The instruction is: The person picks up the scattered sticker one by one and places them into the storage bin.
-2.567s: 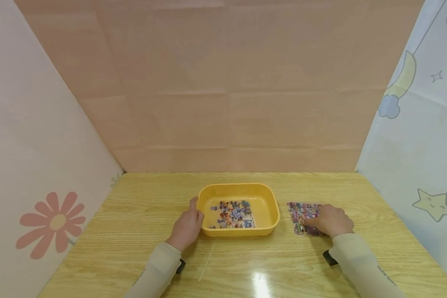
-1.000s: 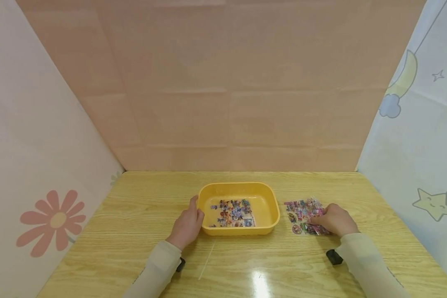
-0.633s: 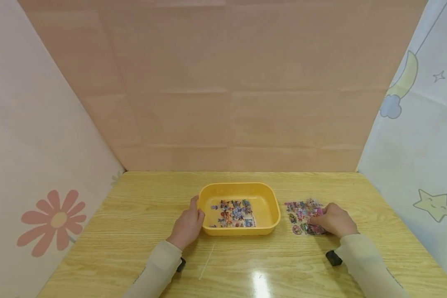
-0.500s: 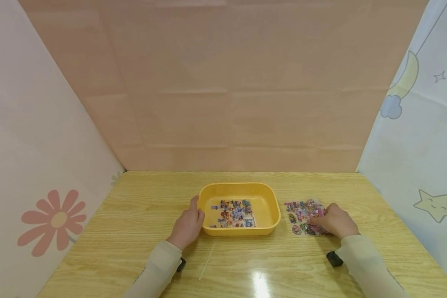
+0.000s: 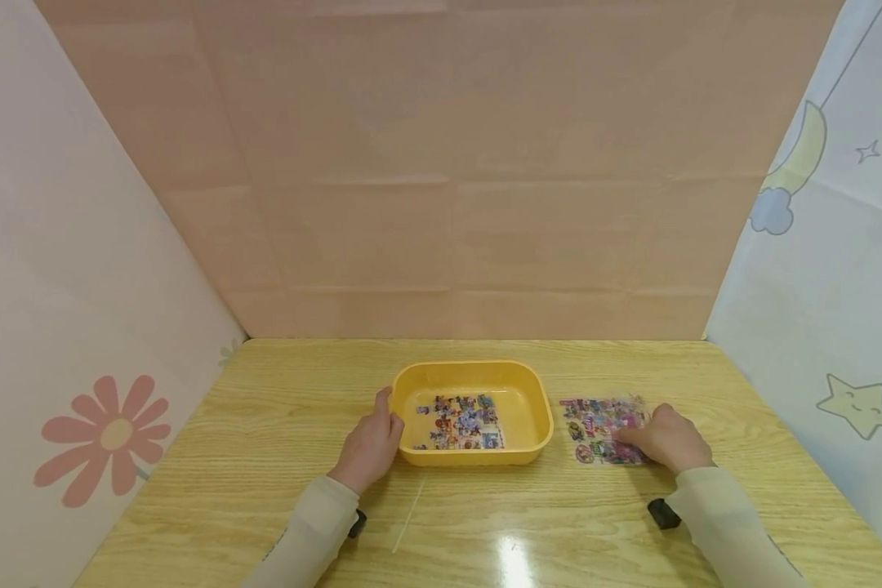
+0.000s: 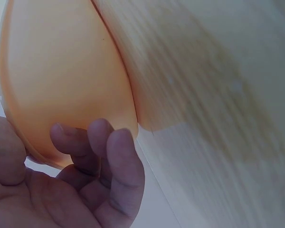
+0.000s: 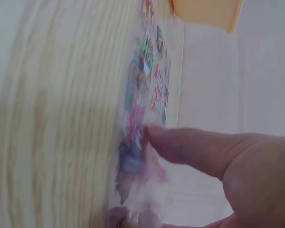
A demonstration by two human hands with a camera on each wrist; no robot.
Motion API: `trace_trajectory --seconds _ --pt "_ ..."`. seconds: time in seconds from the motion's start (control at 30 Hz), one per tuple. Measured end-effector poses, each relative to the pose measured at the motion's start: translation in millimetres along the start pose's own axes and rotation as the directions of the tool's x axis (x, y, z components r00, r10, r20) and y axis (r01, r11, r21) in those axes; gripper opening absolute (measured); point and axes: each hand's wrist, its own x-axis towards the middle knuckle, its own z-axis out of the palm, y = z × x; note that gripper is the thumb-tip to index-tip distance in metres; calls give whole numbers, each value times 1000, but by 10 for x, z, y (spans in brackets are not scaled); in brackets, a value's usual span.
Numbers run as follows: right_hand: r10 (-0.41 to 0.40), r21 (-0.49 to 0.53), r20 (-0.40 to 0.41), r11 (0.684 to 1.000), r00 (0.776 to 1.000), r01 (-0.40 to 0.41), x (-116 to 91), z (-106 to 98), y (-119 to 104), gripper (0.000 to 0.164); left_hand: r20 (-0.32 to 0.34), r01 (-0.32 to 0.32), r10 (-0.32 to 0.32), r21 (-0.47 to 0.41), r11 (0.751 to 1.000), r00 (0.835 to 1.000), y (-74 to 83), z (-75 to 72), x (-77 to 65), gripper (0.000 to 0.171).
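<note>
A yellow plastic tray [image 5: 527, 416] stands mid-table with a clear sticker sheet [image 5: 465, 423] of small colourful cartoon figures lying inside. My left hand [image 5: 370, 445] holds its left side, thumb and forefinger at the rim. The left wrist view shows the other fingers [image 6: 126, 156] curled by the outer wall. To the right of the tray lies a second clear sticker sheet [image 5: 595, 429], with pink and multicoloured prints. My right hand [image 5: 667, 438] pinches its right edge, the thumb [image 7: 194, 147] on top and fingertips at the edge, partly hidden under the clear film.
Both hands rest over a wood-grain table [image 5: 279, 408]. A pinkish-brown sheet [image 5: 441, 204] hangs upright behind it, and printed white panels [image 5: 81, 286] flank both sides. Dark straps show at both wrists, and light glares near the front edge.
My right hand first lay over the right-hand sheet, then shifted to its right edge and raised that side a little. Now it is slightly further right with the sheet flatter. The left hand stays put.
</note>
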Motion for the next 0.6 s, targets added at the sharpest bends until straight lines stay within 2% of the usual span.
trace_trajectory --seconds 0.2,0.6 --pt "14 20 -25 1000 1000 -13 -8 17 9 39 -12 -11 11 5 1000 1000 20 -5 -6 50" --pt "-10 52 -30 999 1000 12 -37 -11 29 39 -1 0 0 9 1000 1000 8 -8 -2 51"
